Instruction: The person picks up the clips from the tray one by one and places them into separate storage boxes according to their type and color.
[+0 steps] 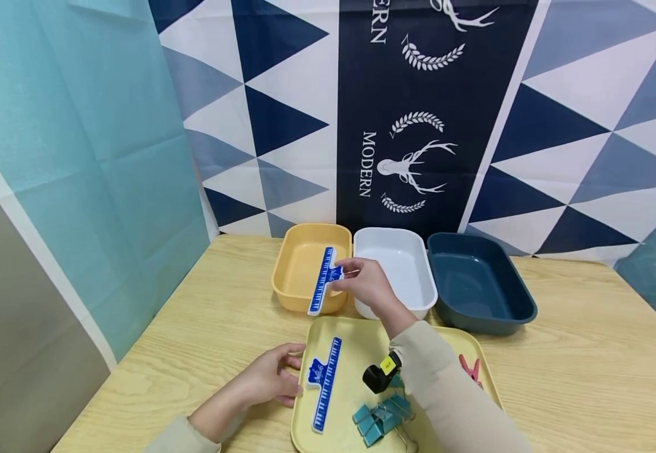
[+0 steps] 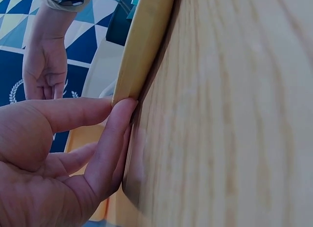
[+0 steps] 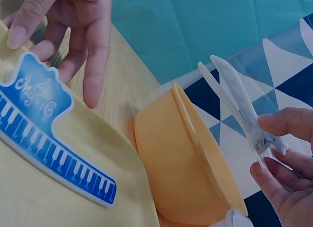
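My right hand (image 1: 369, 284) pinches a blue and white sheet-music clip (image 1: 321, 286) with a piano-key print, above the orange-yellow bin (image 1: 294, 267). Seen edge-on in the right wrist view, this clip (image 3: 235, 97) is white, with fingertips at its handle end. A matching music clip (image 1: 328, 384) lies on the pale yellow tray (image 1: 353, 333), near the left rim. At that rim my left hand (image 1: 265, 377) holds the tray edge, its thumb and a fingertip close together on it in the left wrist view. Teal binder clips (image 1: 381, 416) lie lower on the tray, partly behind the right forearm.
A white bin (image 1: 387, 248) and a dark blue bin (image 1: 472, 267) stand beside the orange-yellow one, along the back of the wooden table (image 1: 203, 314). Red clothespins (image 1: 471, 370) lie at the tray's right side. A patterned cloth hangs behind the bins.
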